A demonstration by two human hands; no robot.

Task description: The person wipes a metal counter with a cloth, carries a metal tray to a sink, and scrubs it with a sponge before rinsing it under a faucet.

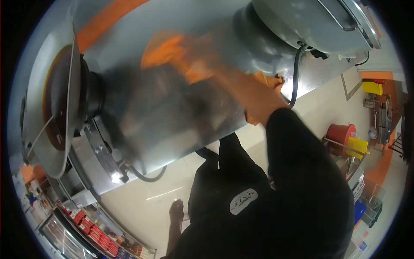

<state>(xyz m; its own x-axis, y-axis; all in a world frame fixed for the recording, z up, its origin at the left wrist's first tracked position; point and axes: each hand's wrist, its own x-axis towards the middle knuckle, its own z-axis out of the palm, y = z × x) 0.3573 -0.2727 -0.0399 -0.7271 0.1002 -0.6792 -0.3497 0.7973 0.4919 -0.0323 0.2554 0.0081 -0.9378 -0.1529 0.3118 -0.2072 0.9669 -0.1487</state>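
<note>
Cloth (166, 48), upper centre: bright orange, blurred; any pattern can't be read.
Second cloth (262, 78), right of centre: duller orange, dark patch at one end.
Surface (146, 142): silver-grey metal, pale glare, dark smudgy reflections.
Round machine (293, 26), upper right: silver-grey.
Cable (296, 75) below it: black.
Round plate (60, 99), left: dark brown, amber edge, pale grey surround.
Band (103, 23), upper left: orange.
Sleeve (297, 146): plain black.
Logo (243, 201), lower centre: whitish oval, dark lettering.
Floor (172, 187): cream, faint tile lines.
Bucket (338, 133), right: red.
Panel (357, 147) beside it: yellow.
Packets (92, 231), lower left: red, whitish marks.
</note>
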